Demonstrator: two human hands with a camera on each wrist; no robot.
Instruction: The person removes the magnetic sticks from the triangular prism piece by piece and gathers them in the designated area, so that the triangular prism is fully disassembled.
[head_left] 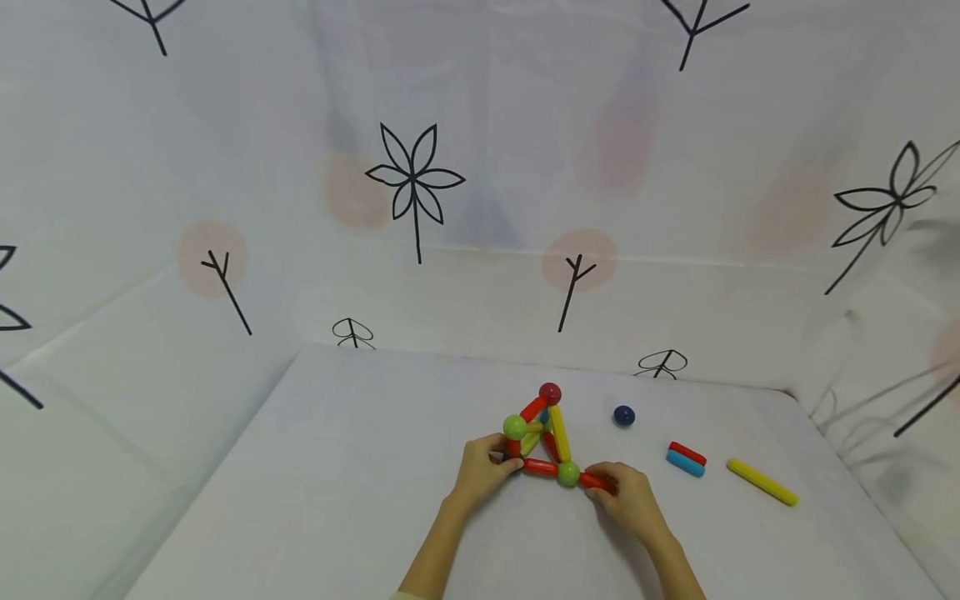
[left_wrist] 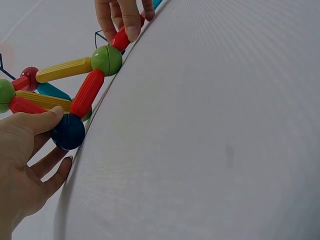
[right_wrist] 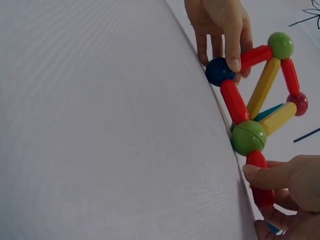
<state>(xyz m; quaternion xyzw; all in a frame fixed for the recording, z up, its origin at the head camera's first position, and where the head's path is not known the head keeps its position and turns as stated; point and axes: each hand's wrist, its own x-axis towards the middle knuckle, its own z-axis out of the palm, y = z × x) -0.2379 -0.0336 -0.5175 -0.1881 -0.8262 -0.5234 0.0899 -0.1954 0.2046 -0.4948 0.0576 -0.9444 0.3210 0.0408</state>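
Observation:
A frame of magnetic rods and balls (head_left: 559, 433) stands on the white table. At its near left corner my left hand (head_left: 482, 473) holds a dark blue ball (left_wrist: 68, 132), thumb on top and fingers around the far side. My right hand (head_left: 622, 497) pinches a red rod (right_wrist: 260, 182) whose end meets the near green ball (right_wrist: 249, 138). Another red rod (left_wrist: 87, 93) links the blue and green balls. Higher up sit a second green ball (head_left: 514, 427) and a red ball (head_left: 550, 393). The frame's far base is partly hidden.
Behind the frame, to the right, lies a loose dark blue ball (head_left: 624, 416). Farther right are a short red rod (head_left: 687, 453), a light blue rod (head_left: 686, 463) touching it, and a long yellow rod (head_left: 762, 482). A patterned white cloth (head_left: 480, 300) hangs behind the table.

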